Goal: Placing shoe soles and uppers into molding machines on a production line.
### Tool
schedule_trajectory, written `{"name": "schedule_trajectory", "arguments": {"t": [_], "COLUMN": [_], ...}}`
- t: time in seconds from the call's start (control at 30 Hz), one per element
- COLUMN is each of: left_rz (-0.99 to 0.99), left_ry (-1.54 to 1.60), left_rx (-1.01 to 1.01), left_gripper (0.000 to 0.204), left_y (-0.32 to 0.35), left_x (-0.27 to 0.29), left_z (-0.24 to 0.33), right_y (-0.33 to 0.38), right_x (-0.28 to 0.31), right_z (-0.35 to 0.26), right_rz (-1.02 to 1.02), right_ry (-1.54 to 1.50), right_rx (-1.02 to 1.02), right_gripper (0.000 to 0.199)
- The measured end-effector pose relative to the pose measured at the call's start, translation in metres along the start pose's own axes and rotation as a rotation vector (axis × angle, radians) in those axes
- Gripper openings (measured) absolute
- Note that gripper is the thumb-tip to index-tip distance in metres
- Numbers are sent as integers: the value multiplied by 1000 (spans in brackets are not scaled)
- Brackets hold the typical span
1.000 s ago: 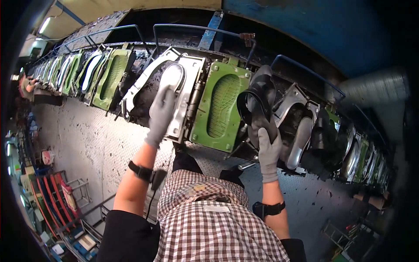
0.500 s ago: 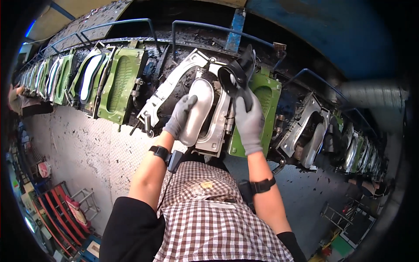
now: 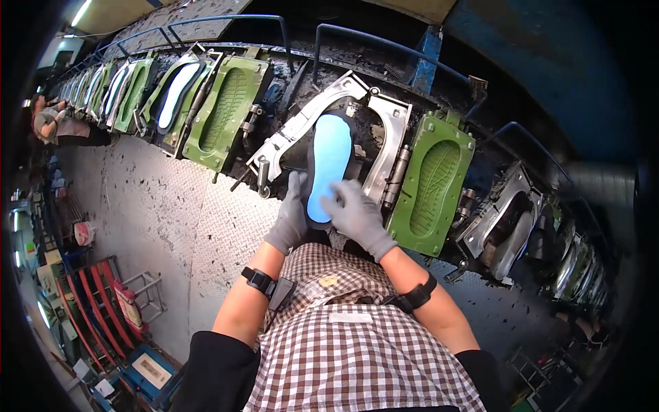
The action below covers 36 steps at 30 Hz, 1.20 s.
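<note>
A black shoe upper with a light blue sole-shaped underside faces up at the middle, fitted over the last. Around it stands the silver metal mold frame. Beside the left edge of the heel end is my left hand in a grey glove, its fingers stretched upward along the upper. My right hand, also gloved in grey, reaches over the heel end from the right. Its slightly bent fingers are spread at the blue surface, a little blurred. The metal last itself is covered.
Right of the frame lies a green sole mold half, and another green mold half is at the left. More molds curve away on both sides. Blue rails run behind. At far left a person stands by the line. Red curved bars stand lower left.
The black upper has gone from my right hand onto the bare silver last, so its blue underside now shows. My right hand has come down to the heel end. The view has shifted.
</note>
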<state>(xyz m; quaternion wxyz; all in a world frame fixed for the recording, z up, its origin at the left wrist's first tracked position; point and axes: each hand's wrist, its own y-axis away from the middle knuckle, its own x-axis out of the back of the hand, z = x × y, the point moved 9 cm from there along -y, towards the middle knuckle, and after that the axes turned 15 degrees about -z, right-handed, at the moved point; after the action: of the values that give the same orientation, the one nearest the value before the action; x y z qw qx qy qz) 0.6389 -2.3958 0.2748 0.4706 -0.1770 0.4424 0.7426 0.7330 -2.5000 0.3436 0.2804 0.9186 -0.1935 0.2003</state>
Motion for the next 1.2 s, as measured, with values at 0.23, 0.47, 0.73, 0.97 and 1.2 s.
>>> {"name": "schedule_trajectory", "arguments": {"t": [0.23, 0.47, 0.73, 0.97, 1.2], "left_rz": [-170, -239, -269, -121, -5], "left_ry": [-345, -348, -378, -676, -951], "left_rx": [32, -24, -72, 38, -563], "left_gripper": [61, 81, 89, 78, 69], "left_y": [-94, -112, -169, -127, -57], "left_x": [-12, -39, -79, -85, -116], "left_z": [49, 49, 47, 24, 43], "right_y": [-31, -5, -23, 15, 270], "right_x": [9, 6, 79, 74, 183], "right_z": [48, 29, 41, 78, 195], "right_rz": [273, 445, 602, 582, 1445], "right_ry": [78, -279, -21, -178, 41], "right_rx": [-310, -148, -255, -77, -184], "right_gripper": [58, 61, 60, 54, 26]}}
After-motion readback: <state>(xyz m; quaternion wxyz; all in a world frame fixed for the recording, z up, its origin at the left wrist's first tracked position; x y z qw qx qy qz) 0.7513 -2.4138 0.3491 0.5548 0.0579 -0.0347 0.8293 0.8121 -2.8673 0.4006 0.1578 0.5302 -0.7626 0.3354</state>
